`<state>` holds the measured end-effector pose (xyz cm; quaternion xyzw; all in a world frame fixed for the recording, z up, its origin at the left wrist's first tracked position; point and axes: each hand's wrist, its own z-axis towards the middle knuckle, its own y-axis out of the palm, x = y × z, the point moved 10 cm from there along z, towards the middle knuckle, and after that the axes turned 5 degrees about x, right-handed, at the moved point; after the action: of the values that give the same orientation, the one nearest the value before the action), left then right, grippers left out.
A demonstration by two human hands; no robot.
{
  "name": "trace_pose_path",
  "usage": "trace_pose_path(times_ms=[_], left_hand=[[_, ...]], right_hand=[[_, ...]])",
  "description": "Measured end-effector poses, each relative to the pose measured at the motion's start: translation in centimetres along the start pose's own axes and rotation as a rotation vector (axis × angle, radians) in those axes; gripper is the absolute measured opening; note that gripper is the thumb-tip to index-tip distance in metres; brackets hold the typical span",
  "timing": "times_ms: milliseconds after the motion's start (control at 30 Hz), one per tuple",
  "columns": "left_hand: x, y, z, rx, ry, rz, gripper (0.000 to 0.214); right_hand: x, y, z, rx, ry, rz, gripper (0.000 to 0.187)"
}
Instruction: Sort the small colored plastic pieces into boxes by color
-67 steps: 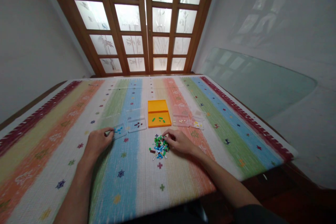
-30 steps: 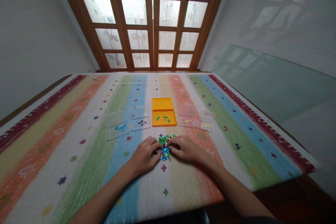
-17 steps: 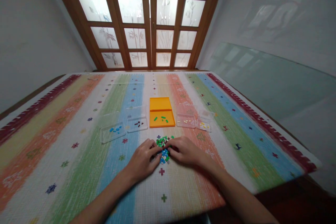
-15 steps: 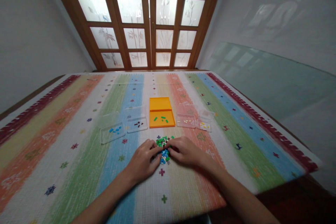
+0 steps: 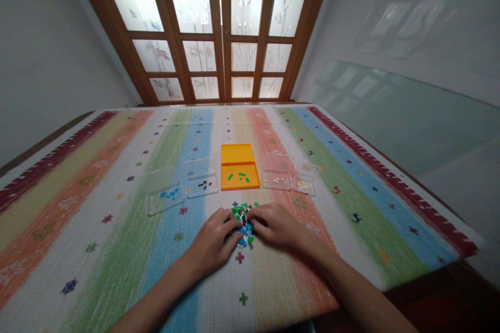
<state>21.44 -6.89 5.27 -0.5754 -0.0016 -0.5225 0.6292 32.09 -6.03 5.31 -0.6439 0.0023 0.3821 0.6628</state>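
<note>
A small pile of toy building bricks (image 5: pixel 245 229), green, blue, white and dark red, lies on the striped tablecloth between my two hands. At its left edge rests my left hand (image 5: pixel 214 237), with bent index finger and thumb apart and touching the bricks. My right hand (image 5: pixel 275 223) reaches in from the right, its fingers curled together at dark red and green bricks. Whatever its fingertips hold is too small and partly hidden. Beyond the pile, an orange case (image 5: pixel 240 176) lies with its lid folded back and several green bricks inside.
Left of the case are a clear box (image 5: pixel 152 209) with blue bricks and another clear box (image 5: pixel 189 195) with dark red ones. On its right, one clear box (image 5: pixel 269 186) holds cream bricks and a smaller clear box (image 5: pixel 308 193) yellow ones. Wooden glazed doors (image 5: pixel 224 62) stand behind the table.
My left index finger and thumb have moved slightly apart, uncovering more dark red bricks in the pile. My right hand has barely shifted. The boxes stay in place.
</note>
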Motion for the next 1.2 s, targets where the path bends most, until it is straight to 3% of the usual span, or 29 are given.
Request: trace_pose_path(times_ms=[167,400,933,1200], left_hand=[[-0.3,0.0,0.1,-0.032,-0.046,-0.056,0.002],[0.0,0.2,0.2,-0.026,-0.025,-0.040,0.005],[1.6,0.6,0.4,-0.020,0.086,0.049,0.011],[3.1,0.6,0.3,-0.068,0.226,0.179,0.016]], right_hand=[[0.2,0.0,-0.1,0.011,-0.005,-0.016,0.015],[0.3,0.0,-0.2,0.041,-0.021,0.022,0.016],[0.4,-0.3,-0.1,0.073,-0.036,-0.007,0.017],[0.4,-0.9,0.1,0.070,-0.018,-0.010,0.016]])
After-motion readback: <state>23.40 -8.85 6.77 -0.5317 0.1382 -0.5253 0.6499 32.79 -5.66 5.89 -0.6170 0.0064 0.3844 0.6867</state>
